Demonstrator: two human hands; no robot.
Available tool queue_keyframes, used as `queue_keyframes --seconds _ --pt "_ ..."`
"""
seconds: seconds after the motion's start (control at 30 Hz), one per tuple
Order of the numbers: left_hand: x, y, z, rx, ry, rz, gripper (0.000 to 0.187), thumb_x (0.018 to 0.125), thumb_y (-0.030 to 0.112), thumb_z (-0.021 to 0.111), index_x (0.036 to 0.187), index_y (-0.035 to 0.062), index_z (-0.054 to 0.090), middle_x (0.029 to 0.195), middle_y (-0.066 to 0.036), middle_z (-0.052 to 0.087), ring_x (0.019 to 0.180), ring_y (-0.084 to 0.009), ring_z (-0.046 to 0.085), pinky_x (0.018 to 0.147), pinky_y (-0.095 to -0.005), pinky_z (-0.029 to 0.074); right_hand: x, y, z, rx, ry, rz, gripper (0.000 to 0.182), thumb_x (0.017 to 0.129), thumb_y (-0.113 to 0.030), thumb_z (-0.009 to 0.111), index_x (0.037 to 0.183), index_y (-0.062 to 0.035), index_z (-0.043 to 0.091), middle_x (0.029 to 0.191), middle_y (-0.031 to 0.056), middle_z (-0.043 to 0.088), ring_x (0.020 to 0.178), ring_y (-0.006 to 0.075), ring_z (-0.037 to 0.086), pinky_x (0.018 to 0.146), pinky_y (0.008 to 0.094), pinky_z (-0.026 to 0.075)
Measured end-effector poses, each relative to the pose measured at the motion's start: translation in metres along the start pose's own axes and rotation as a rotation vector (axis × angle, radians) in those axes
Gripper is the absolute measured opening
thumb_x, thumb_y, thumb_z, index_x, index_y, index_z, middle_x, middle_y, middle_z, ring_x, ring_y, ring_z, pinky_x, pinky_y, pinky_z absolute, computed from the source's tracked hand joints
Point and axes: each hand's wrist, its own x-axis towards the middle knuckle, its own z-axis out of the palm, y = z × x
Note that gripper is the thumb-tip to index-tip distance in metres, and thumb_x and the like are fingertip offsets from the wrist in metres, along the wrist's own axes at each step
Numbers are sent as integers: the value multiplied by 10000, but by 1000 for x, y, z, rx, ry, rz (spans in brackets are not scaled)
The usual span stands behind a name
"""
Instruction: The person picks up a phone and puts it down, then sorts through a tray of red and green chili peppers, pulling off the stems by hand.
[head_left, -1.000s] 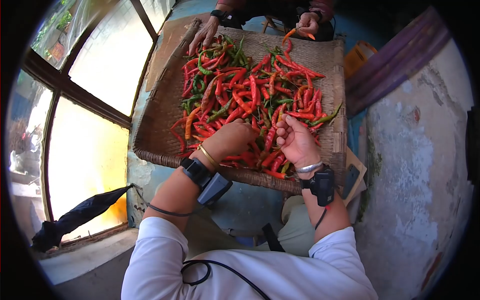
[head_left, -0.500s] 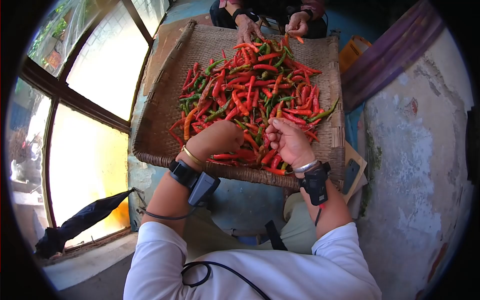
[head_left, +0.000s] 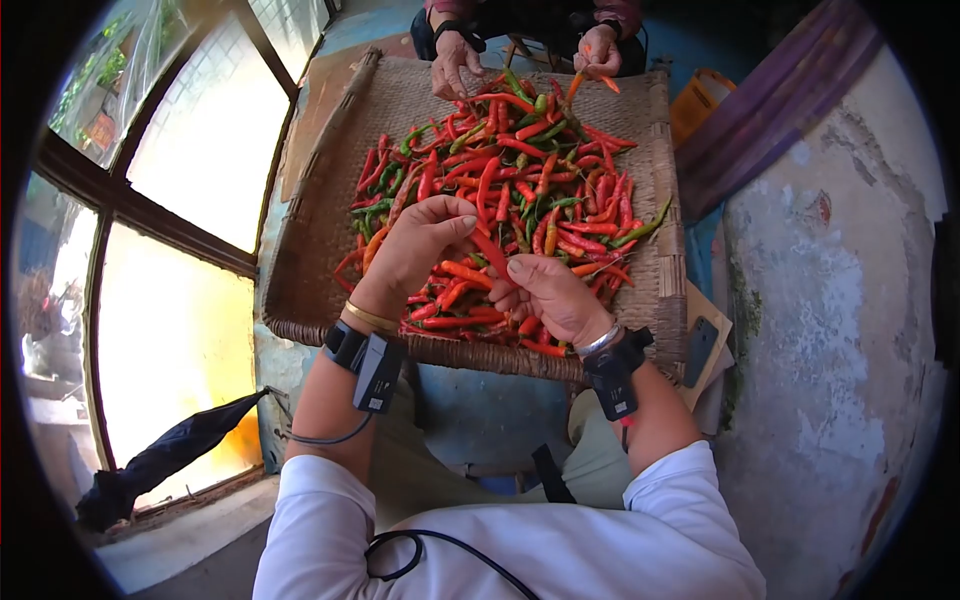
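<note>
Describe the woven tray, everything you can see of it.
The large, roughly rectangular brown woven tray looks like wicker, with raised sides and a thick bound rim. It lies open side up, under the left hand and right hand. Long red, orange and green peppers lie heaped on it, bare weave showing left and right. What supports it is hidden.

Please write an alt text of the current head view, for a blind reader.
A person's left hand and right hand hold a red chili above a woven tray heaped with red, orange and green chilies. Across it, another person's hands work at the far edge; a bright window is at left.
</note>
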Motion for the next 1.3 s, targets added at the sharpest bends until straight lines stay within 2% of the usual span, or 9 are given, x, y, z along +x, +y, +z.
queue_keyframes --seconds 0.13,0.2,0.63,0.8,0.97,1.07,1.17,1.23,1.3 --pt "0 -16 18 -270 176 -39 203 804 101 559 996 45 524 733 18 555 605 -65 538 567 -209 474 -1 0 3 45 73 -32 218 854 -278 490 849 -67 545 669 7 555 523 62 504 476 176 406" --pt "-1 -29 23 -329 -29 -155 231 797 119 576 1013 55 527 731 21 556 613 -65 541 533 -192 452 -1 -1 -2 44 82 -28 218 856 -275 484 844 -66 544 667 7 553 533 59 508 476 175 405" --pt "-5 -22 31 -102 67 -134 234 862 278 482 773 87 585 599 44 510 526 -37 455 487 -167 371 -8 -8 -2 -103 -7 110 182 844 -247 504 805 -70 525 598 4 553 438 33 489 355 147 335" --pt "-5 -24 29 -47 78 -99 235 856 285 493 890 71 582 685 32 539 579 -38 484 511 -169 390 -5 -22 -17 -143 -9 149 130 829 -193 525 777 -75 510 595 5 561 434 32 490 362 149 339" --pt "-4 -26 20 -79 117 -70 260 843 271 522 993 61 549 763 18 547 618 -42 497 540 -174 401 2 -59 -49 202 196 -343 465 822 -188 545 1200 -11 339 954 95 542 822 148 557 627 249 456" --pt "-1 -33 15 -60 106 -80 225 856 201 502 1019 56 558 751 29 552 643 -47 511 537 -173 409 7 -52 -65 189 313 -316 377 826 -180 533 1138 -14 402 948 83 543 815 157 565 615 263 469" --pt "1 -36 20 173 11 -19 222 846 189 518 1001 37 560 755 24 552 648 -47 511 556 -176 413 4 -45 -57 140 211 -200 348 828 -180 526 1115 -13 420 936 78 541 779 157 576 578 256 474" --pt "0 -29 27 675 -134 -53 331 810 183 550 1052 -40 506 861 -97 596 734 -164 564 660 -278 462 3 -39 -47 96 184 -128 353 829 -182 523 1121 -13 418 920 72 538 755 154 580 558 251 475" --pt "6 -45 27 753 -137 72 343 798 178 550 1050 -50 502 879 -136 593 772 -205 570 687 -298 458 7 -29 -39 26 134 -15 385 830 -193 518 1148 -12 399 901 64 525 715 149 585 523 241 480"
